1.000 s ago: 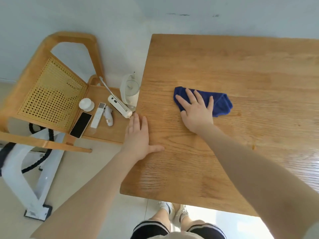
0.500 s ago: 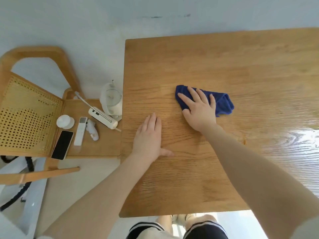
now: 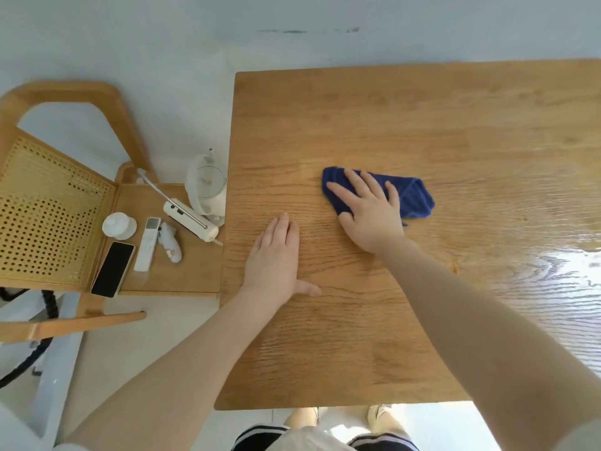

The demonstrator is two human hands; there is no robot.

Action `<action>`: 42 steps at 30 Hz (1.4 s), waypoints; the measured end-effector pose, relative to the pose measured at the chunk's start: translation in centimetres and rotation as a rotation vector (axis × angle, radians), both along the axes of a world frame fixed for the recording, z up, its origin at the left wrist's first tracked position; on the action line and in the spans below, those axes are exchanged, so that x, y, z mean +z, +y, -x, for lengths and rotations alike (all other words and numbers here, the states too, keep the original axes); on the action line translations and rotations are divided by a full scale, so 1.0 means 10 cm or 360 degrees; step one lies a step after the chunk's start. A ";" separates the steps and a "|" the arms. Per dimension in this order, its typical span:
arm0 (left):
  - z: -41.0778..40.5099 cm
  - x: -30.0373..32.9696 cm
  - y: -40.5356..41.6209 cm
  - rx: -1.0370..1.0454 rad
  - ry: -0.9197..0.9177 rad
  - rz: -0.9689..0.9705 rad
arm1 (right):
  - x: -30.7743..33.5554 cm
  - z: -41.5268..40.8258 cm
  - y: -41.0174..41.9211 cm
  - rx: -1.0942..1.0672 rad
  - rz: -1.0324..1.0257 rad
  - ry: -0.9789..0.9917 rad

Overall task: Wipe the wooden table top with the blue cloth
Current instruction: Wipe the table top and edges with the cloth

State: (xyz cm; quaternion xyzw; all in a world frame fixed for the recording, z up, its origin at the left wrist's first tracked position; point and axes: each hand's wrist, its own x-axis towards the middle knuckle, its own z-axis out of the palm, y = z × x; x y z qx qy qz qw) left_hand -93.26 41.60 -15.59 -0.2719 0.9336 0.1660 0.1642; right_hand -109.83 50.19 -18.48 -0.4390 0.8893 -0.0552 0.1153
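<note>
The wooden table top (image 3: 406,125) fills the right of the head view. A folded blue cloth (image 3: 413,198) lies on it near the middle. My right hand (image 3: 369,211) presses flat on the cloth's left part, fingers spread, covering that half. My left hand (image 3: 276,255) rests palm down on bare wood near the table's left edge, fingers together and thumb out, a hand's width to the left of the cloth and nearer to me.
A wooden chair (image 3: 65,203) with a cane back stands left of the table. On its seat lie a black phone (image 3: 113,269), a white remote (image 3: 148,244), a small white fan (image 3: 208,187) and other white gadgets. Sunlight glares on the table's right side (image 3: 566,265).
The view has shifted, so the table and chair sit differently in frame. My right hand stays flat on the cloth and my left hand has slid slightly right from the table's edge.
</note>
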 end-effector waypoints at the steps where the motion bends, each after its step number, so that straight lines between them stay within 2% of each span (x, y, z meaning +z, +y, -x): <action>1: 0.00 0.00 0.01 0.0014 -0.0006 0.0010 | -0.01 0.06 -0.06 -0.0071 -0.0001 -0.0005; 4: 0.00 0.03 0.04 0.0029 -0.0039 0.0007 | -0.04 -0.09 0.09 -0.0002 0.0057 0.0044; 9: 0.01 0.07 0.05 0.0056 -0.0074 -0.0031 | -0.02 -0.65 0.82 0.0424 0.0044 -0.0035; 13: 0.04 0.11 0.09 0.0161 -0.0143 -0.0110 | -0.01 -0.29 0.94 0.0775 -0.0002 -0.0018; 18: 0.17 0.13 0.33 0.0348 -0.0083 -0.0146 | 0.01 0.49 0.53 0.0224 -0.0025 -0.0006; 20: 0.28 0.12 0.48 0.0366 -0.0013 -0.0110 | 0.01 0.55 0.46 0.0153 -0.0010 -0.0022; 23: 0.47 0.07 0.68 0.0329 0.0028 -0.0106 | 0.00 0.33 0.69 0.0230 0.0030 -0.0014; 26: 0.61 0.02 0.80 0.0212 0.0009 -0.0061 | 0.01 0.02 1.15 0.0521 0.0030 -0.0057; 30: 0.75 0.04 0.83 0.0125 -0.0063 -0.0033 | 0.04 0.24 1.32 0.0806 0.0019 -0.0096; 37: 0.81 0.07 0.86 0.0198 -0.0178 -0.0065 | 0.02 0.71 0.70 0.0276 0.0020 -0.0057; 42: 0.80 0.09 0.87 0.0212 -0.0208 -0.0087 | 0.04 0.29 1.09 0.0427 0.0052 -0.0104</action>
